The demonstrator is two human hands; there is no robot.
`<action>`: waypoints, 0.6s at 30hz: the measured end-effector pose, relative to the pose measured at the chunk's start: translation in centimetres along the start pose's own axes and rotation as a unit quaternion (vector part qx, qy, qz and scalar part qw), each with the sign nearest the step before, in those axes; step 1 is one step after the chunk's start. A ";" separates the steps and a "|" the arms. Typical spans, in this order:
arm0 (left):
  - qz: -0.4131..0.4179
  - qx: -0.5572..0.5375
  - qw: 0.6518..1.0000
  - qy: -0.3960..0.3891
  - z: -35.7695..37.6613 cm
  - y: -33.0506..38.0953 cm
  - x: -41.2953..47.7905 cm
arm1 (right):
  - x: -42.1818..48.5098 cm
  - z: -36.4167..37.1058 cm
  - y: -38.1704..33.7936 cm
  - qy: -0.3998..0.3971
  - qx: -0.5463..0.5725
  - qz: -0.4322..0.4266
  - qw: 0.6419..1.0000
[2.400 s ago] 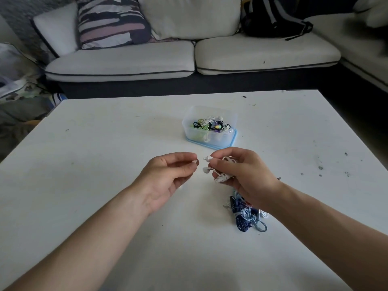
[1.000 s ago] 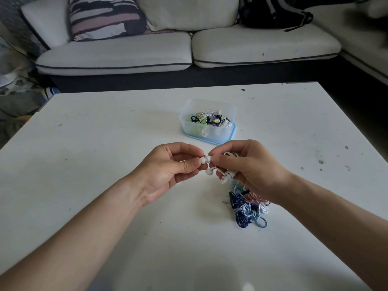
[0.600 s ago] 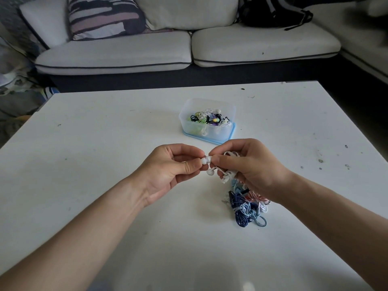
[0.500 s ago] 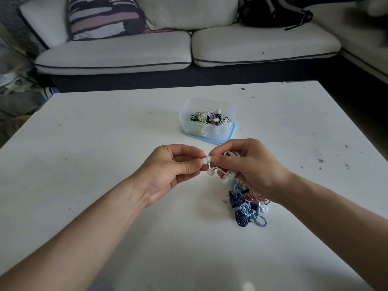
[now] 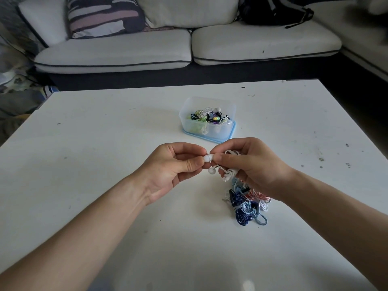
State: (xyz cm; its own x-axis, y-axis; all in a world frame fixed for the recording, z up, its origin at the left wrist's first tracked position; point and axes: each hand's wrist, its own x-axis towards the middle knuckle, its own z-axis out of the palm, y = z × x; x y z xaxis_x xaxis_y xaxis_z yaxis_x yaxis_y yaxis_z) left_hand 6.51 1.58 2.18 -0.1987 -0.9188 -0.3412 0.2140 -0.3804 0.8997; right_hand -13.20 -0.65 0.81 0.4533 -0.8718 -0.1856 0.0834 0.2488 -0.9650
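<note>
Left hand (image 5: 174, 171) has closed onto earbud (image 5: 207, 158), lying crosswise, tip leftward.

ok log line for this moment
left hand pinches white earbud | right hand holds white earphone cable bundle | clear plastic box on table

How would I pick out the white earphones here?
Over the white table, nearer than the clear box, the right hand holds a bunch of white earphones, the left hand pinching one end. Unlike the blue-and-red cable heap beneath, they are all white.
</note>
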 end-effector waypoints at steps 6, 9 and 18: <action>0.003 -0.003 1.000 -0.002 0.0 -0.1 0.0 | 0.0 0.0 0.0 -0.002 0.008 0.005 1.000; 0.007 0.003 1.000 0.000 0.1 -0.2 0.0 | 0.0 0.0 0.0 0.000 -0.011 0.001 1.000; 0.014 0.001 1.000 0.005 0.1 -0.3 0.2 | -0.1 0.0 -0.3 0.002 -0.013 -0.001 1.000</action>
State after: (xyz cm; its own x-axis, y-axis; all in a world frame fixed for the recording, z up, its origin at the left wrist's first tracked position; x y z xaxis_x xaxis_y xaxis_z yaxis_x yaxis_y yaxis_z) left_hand 6.27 1.56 1.87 -0.1838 -0.9300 -0.3184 0.2176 -0.3544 0.9094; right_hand -13.24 -0.64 1.08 0.4498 -0.8739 -0.1844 0.0617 0.2364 -0.9697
